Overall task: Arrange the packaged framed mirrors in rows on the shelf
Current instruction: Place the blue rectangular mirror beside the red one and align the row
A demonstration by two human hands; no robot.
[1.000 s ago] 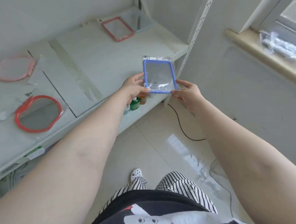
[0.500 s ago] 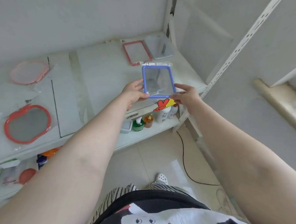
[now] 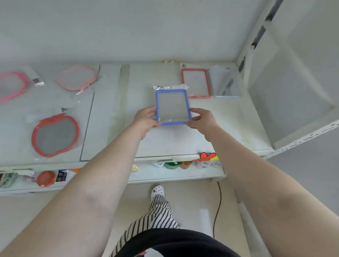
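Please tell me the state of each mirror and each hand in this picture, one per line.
blue-framed mirror: in its clear bag, held over the shelf by both hands
left hand: grips the blue frame's left edge
right hand: grips its right edge
red rectangular mirror: lying flat at the back
pale blue mirror: flat, beside the red one
red apple-shaped mirror: flat, bagged
two pink mirrors: flat at the back left

Blue mirror [image 3: 172,107] farther over shelf [image 3: 165,144]

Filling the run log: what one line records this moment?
step: placing | held: blue-framed mirror | left hand, right hand: gripping lower corners | position: over shelf, left of red-framed mirror
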